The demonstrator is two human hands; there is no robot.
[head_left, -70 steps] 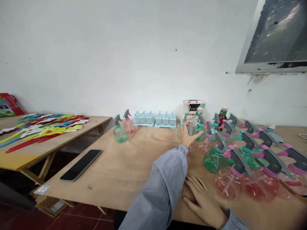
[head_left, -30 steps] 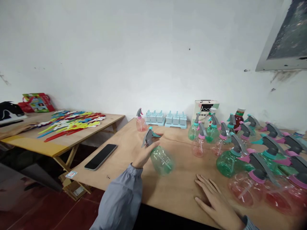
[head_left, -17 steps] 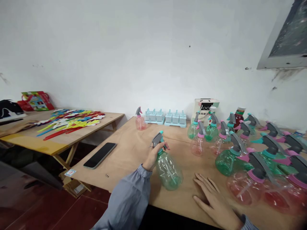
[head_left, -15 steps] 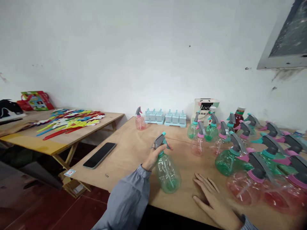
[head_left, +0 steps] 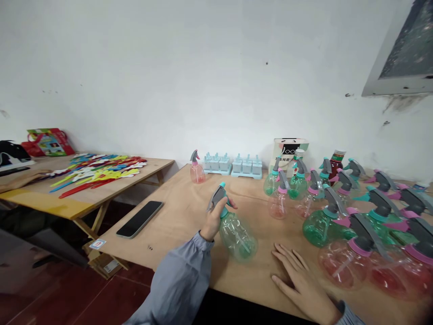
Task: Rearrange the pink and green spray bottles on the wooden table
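My left hand (head_left: 214, 220) is closed round the neck of a clear green spray bottle (head_left: 236, 234) with a grey trigger head and teal collar. The bottle is tilted, its head up and to the left, over the wooden table (head_left: 176, 225). Flat on the table near the front edge lies my right hand (head_left: 297, 282), palm down with fingers spread, holding nothing. Just to its right stand several pink and green spray bottles (head_left: 338, 216) in a cluster.
A lone pink spray bottle (head_left: 196, 169) and two light-blue mould trays (head_left: 233, 165) sit at the back by the wall, with a small carton (head_left: 288, 152) beside them. A black phone (head_left: 139, 218) lies at the table's left edge. A second table (head_left: 50, 198) at left carries colourful flat pieces (head_left: 94, 169).
My left hand took a green bottle from the back left of the table and brought it towards me. In the last half second the bottle tilted further. My right hand stayed flat.
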